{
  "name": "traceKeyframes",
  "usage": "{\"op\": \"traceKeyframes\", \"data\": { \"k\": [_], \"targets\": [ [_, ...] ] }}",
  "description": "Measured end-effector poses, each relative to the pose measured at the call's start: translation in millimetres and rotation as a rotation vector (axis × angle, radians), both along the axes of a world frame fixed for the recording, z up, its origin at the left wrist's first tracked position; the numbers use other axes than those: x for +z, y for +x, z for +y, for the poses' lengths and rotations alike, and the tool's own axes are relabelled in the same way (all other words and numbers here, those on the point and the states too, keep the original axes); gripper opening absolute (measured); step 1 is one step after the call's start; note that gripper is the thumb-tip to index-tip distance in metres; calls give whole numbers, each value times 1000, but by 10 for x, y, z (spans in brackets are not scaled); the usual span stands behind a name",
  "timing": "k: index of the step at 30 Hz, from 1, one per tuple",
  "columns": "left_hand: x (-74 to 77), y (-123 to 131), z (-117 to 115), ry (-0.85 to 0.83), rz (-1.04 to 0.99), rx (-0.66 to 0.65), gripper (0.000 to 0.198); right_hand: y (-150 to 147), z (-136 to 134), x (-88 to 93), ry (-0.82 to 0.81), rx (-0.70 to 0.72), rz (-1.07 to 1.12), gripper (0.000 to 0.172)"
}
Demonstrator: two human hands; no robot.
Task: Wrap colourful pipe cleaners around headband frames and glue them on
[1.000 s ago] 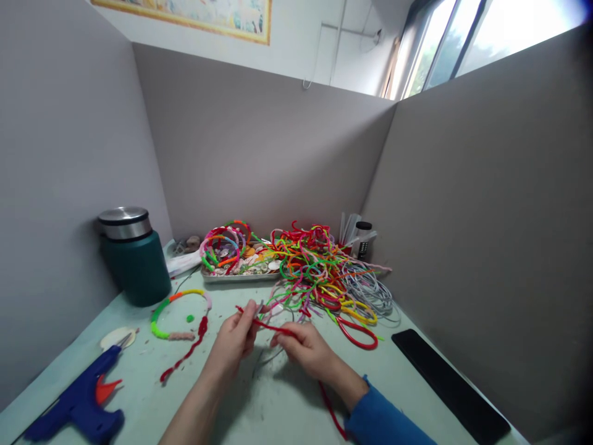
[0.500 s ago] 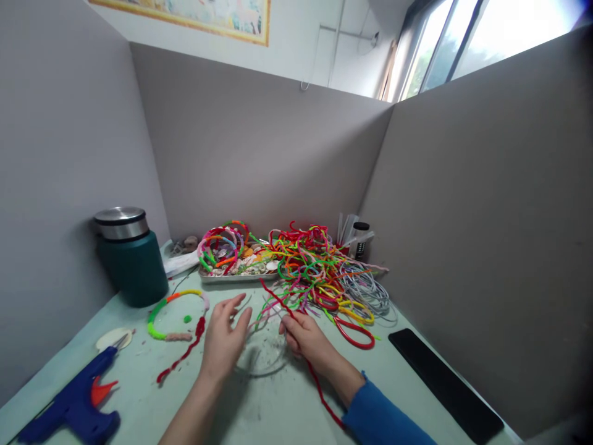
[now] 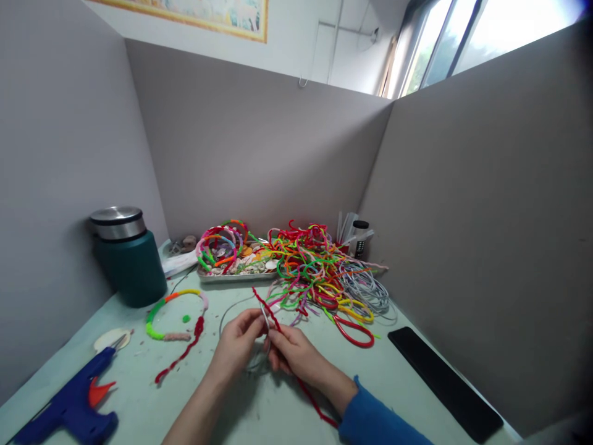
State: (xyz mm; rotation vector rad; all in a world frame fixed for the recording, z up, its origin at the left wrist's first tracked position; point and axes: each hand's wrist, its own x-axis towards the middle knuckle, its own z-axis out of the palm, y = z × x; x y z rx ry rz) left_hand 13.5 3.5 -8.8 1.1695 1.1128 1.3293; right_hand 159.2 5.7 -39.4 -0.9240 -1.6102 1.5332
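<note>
My left hand (image 3: 235,343) is closed in a pinch on a thin grey wire (image 3: 225,311), which curves in a loop around the fingers. Close beside it, my right hand (image 3: 299,352) grips a red pipe cleaner (image 3: 316,403). One end of the pipe cleaner points up past the fingertips and crosses the wire; the other trails down toward the blue sleeve. The exact contact between the fingertips is partly hidden. To the left lies a multicoloured ring (image 3: 157,334) wrapped in pipe cleaner, with a loose red end hanging from it.
A blue glue gun (image 3: 76,395) lies at the front left, near a green flask (image 3: 132,266). Behind my hands are a tray (image 3: 236,278) with wrapped rings and a tangled pipe cleaner heap (image 3: 310,259). A black strip (image 3: 445,383) lies right, by the partition (image 3: 482,247).
My left hand has moved right and closed on the grey wire, meeting my right hand. The wire loop has lifted and shifted. The right hand has come slightly left with the red pipe cleaner.
</note>
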Motion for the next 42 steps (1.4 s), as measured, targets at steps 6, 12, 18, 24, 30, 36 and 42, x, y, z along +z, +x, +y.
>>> {"op": "traceKeyframes", "data": {
  "k": [6, 12, 18, 24, 30, 36, 42],
  "targets": [
    [37, -29, -35, -93, -150, -47, 25, 93, 32, 83, 169, -111, -140, 37],
    [102, -6, -94, -154, -335, -142, 36, 131, -12, 179, 444, -149, -328, 28],
    [99, -50, -89, -119, -318, -95, 44, 259, 41, 242, 471, -265, -233, 33],
    [106, -97, -68, -38, -184, -5, 46, 397, 51, 344, 655, -377, -213, 29],
    [146, -114, -84, -27, -19, 99, 42, 449, -2, 456, 895, -257, -369, 22],
    [202, -127, -113, 97, 155, 188, 33, 446, 3, 468, 932, -260, -486, 26],
    [226, -111, -156, 349, 355, 357, 20, 320, -81, 546, 1056, -364, -595, 29]
  ]
}}
